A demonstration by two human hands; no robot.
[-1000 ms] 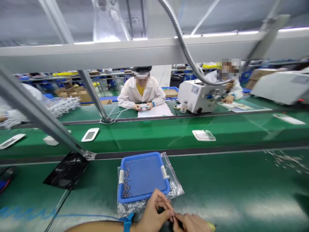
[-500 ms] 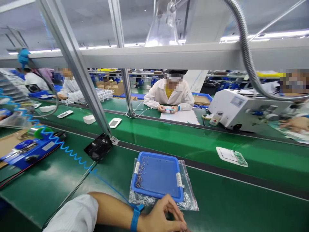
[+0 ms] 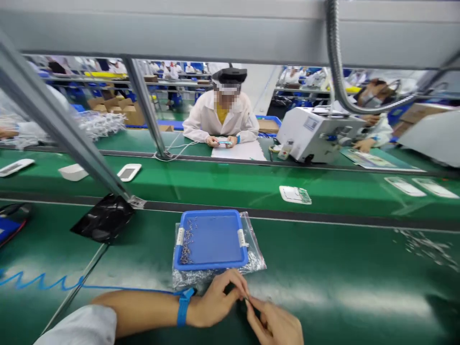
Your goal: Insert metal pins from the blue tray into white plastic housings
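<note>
My left hand, with a blue wrist strap at its wrist, is closed in a pinch just in front of the blue tray. My right hand meets it, thumb and finger also pinched. Something tiny shows between the fingertips, too small to name. Beyond the hands lies the shallow blue tray, with small metal pieces gathered along its left side. Under the tray is a clear plastic bag of shiny small parts.
Behind the tray runs a green conveyor bearing a white housing with a circuit board. A black object sits by the metal post at left. Loose metal parts lie at right. A co-worker sits opposite.
The view has turned right and downward. My right hand has come into sight and meets my left at the fingertips. The loose parts at right now show.
</note>
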